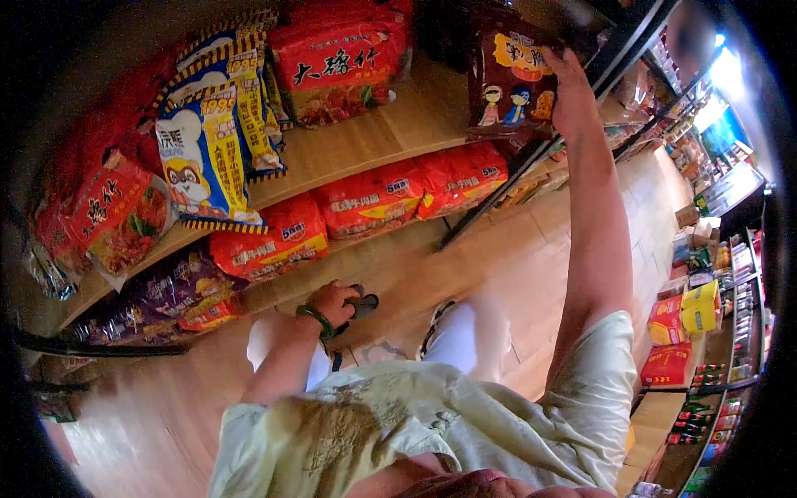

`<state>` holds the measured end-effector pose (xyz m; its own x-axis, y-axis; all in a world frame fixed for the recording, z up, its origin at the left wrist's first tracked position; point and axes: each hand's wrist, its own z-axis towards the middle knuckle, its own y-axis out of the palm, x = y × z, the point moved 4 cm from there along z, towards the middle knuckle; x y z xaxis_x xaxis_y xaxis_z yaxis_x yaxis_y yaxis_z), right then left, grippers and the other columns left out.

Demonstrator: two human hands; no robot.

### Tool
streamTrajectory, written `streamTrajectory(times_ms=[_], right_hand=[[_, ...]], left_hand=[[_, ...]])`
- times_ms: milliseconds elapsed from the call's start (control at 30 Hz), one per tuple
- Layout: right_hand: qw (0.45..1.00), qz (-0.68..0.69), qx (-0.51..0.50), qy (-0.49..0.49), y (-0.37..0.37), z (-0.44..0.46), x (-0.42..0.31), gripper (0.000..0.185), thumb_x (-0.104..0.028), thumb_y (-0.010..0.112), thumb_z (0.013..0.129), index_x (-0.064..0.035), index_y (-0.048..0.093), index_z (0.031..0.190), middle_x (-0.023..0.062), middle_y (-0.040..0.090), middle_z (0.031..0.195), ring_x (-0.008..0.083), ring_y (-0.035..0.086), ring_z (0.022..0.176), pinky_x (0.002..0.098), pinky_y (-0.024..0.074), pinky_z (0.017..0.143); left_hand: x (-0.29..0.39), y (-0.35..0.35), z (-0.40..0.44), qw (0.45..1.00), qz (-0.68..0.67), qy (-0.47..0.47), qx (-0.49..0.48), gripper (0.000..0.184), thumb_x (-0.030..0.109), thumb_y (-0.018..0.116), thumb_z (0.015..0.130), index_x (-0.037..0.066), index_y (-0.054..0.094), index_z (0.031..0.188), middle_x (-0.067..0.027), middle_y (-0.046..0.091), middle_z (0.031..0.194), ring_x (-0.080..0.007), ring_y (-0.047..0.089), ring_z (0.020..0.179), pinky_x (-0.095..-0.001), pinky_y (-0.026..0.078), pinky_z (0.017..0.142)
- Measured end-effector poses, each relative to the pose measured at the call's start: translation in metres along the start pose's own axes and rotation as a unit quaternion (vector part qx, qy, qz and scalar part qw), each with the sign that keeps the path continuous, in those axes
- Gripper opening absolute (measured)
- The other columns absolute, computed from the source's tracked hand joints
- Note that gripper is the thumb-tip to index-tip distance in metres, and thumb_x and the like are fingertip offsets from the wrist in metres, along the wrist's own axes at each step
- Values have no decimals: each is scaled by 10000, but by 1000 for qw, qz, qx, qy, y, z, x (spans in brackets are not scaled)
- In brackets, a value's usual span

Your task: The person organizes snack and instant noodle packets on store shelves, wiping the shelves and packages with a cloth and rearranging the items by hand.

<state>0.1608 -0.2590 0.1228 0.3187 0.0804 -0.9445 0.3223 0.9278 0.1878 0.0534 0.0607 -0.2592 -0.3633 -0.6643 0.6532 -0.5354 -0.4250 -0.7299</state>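
My right hand (573,93) reaches up to the upper shelf and grips the right edge of a dark brown snack bag (516,104) with cartoon figures printed on it. The bag stands upright at the right end of that shelf. My left hand (334,304), with a dark bracelet at the wrist, is low over my left leg, fingers curled. A dark grey object (364,304) shows beside its fingers; I cannot tell whether it is held or part of my footwear. Left of the brown bag is a red food packet (342,70), and blue-and-yellow snack bags (207,153) overlap farther left.
Red noodle multipacks (369,202) and purple bags (170,295) line the lower shelf. A black shelf post (498,195) stands just below the brown bag. Tiled floor (531,286) lies around my legs. Shelves with bottles (691,419) and red-yellow boxes (685,314) are at the right.
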Motion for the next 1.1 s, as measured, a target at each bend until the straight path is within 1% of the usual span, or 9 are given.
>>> streamTrajectory(times_ms=[67,200,267,467,600,667,700,800,1100], right_hand=[[999,-23,-31,-27,-21,51,22,514,-67,556,824,-109,409,1315,144,506,1207,252,511,1091,329,422,936],[956,-121,-168,-206,-22,97,17,310,-191,511,898,-69,484,1182,75,549,1153,215,555,1045,347,470,883],[996,13,-81,-45,13,59,-1,307,-185,502,903,-76,471,1189,70,553,1144,214,572,1016,351,479,876],[990,-95,-87,-61,-13,79,33,385,-79,549,848,-144,481,1221,110,533,1175,226,521,1076,351,475,882],[882,-367,-179,-237,-51,105,56,375,-4,520,821,-129,517,1175,101,561,1132,212,541,1018,339,482,859],[987,-115,-109,20,-35,76,50,390,4,483,803,-128,498,1169,135,562,1097,236,583,971,331,549,746],[988,-103,-116,-9,-28,67,43,321,-10,510,822,-98,525,1130,82,580,1041,197,554,949,317,471,848],[993,-100,-67,-6,-25,74,40,365,13,444,789,-129,517,1117,130,564,1068,236,577,931,341,542,724],[983,-131,-28,-124,-37,132,31,251,-43,508,735,-117,602,955,93,582,1050,243,543,961,375,482,750]], left_hand=[[-1,2,2,999,-14,-25,-24,321,168,567,705,108,638,1012,-173,557,1054,-350,524,1001,-418,437,879],[-8,11,4,999,14,31,2,341,178,564,673,106,641,997,-179,565,1012,-357,536,966,-423,449,855],[8,-1,0,997,56,-9,-56,326,173,562,685,111,639,996,-174,561,1017,-351,534,968,-431,446,856],[-1,6,2,997,54,-1,-51,296,196,540,715,143,656,983,-165,562,990,-350,552,946,-443,452,839],[6,1,1,994,88,-3,-65,294,194,540,725,145,654,992,-166,555,1000,-348,545,966,-441,450,846],[6,1,2,994,82,-9,-66,293,196,543,727,143,654,992,-169,553,997,-350,544,971,-440,448,855],[5,3,2,994,82,-7,-65,293,196,543,727,143,654,992,-169,553,997,-350,544,971,-440,448,855],[-1,8,2,993,86,-19,-83,302,196,540,732,149,651,1010,-176,545,1027,-349,541,981,-445,445,862],[-1,7,-1,987,105,-51,-114,316,214,546,746,160,639,1042,-162,533,1061,-347,533,1003,-453,444,861]])
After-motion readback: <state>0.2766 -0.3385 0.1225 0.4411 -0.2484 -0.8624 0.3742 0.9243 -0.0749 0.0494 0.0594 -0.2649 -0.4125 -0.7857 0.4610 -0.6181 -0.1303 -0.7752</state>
